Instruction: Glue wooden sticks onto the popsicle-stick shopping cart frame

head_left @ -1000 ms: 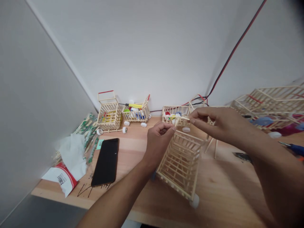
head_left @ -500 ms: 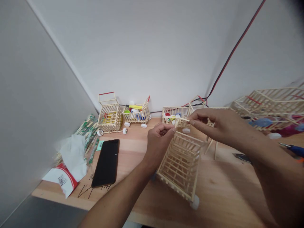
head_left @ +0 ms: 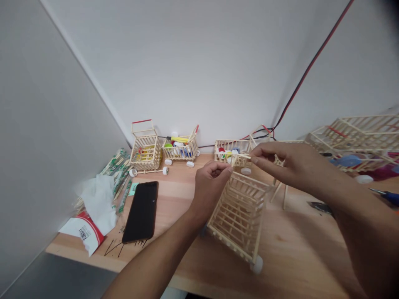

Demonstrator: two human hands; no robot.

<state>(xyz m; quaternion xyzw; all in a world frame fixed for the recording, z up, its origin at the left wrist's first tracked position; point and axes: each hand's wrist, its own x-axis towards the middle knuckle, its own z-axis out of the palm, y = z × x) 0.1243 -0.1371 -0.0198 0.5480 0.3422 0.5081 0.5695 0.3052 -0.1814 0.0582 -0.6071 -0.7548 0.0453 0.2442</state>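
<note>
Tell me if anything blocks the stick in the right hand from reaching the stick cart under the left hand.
Nothing visible blocks it. The thin wooden stick in the right hand sits just above the open stick cart in this view. The left hand is at the cart's near corner, beside the stick's end, not across its path.

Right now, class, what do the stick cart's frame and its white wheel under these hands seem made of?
The cart frame looks like pale, unpainted wood: thin matte craft sticks. The white wheel looks like a smooth plastic bottle cap, though blur leaves that open.
</note>
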